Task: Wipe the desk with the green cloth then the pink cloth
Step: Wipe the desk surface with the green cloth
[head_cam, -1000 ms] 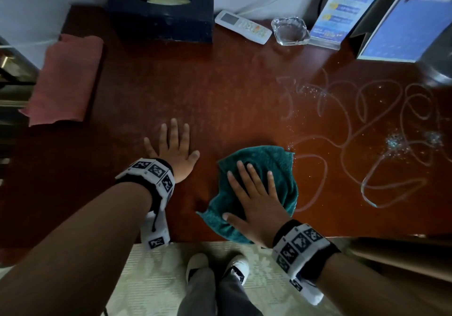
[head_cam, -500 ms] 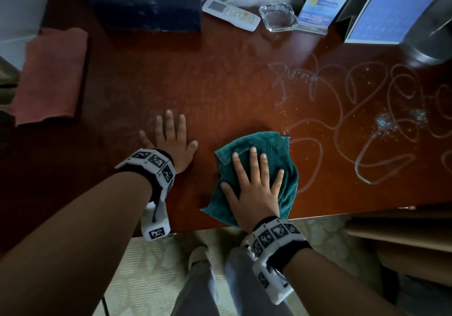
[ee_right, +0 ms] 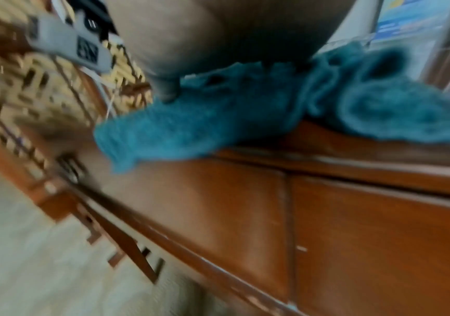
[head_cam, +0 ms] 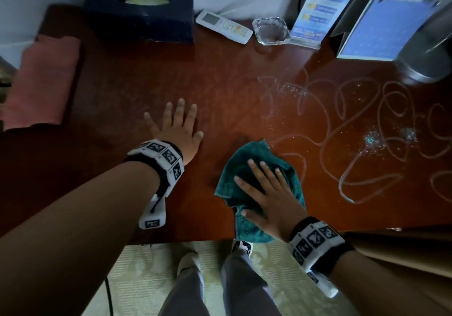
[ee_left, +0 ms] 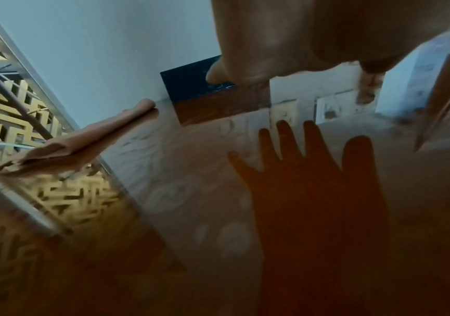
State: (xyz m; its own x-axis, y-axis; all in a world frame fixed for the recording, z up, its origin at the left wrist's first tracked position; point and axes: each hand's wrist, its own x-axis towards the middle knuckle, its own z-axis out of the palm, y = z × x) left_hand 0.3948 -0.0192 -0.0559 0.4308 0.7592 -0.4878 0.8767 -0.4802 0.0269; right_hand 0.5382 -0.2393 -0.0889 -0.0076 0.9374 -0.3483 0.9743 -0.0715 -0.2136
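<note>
The green cloth (head_cam: 247,166) lies bunched on the dark wooden desk (head_cam: 220,90) near its front edge, one corner hanging over the edge. My right hand (head_cam: 266,193) lies flat on it with fingers spread, pressing it down. In the right wrist view the green cloth (ee_right: 245,119) drapes over the desk edge under my palm. My left hand (head_cam: 176,130) rests flat on the bare desk to the left of the cloth, fingers straight. The pink cloth (head_cam: 41,81) lies folded at the desk's left edge; the pink cloth (ee_left: 80,139) shows there in the left wrist view too.
White looping streaks and specks (head_cam: 367,130) cover the right half of the desk. Along the back stand a dark tissue box (head_cam: 139,10), a white remote (head_cam: 225,26), a glass ashtray (head_cam: 270,30), a blue card stand (head_cam: 315,12) and a metal lamp base (head_cam: 428,56).
My right hand has slid the green cloth a little back towards the front edge and turned; a corner now hangs over it. The left hand has stayed flat in place.
</note>
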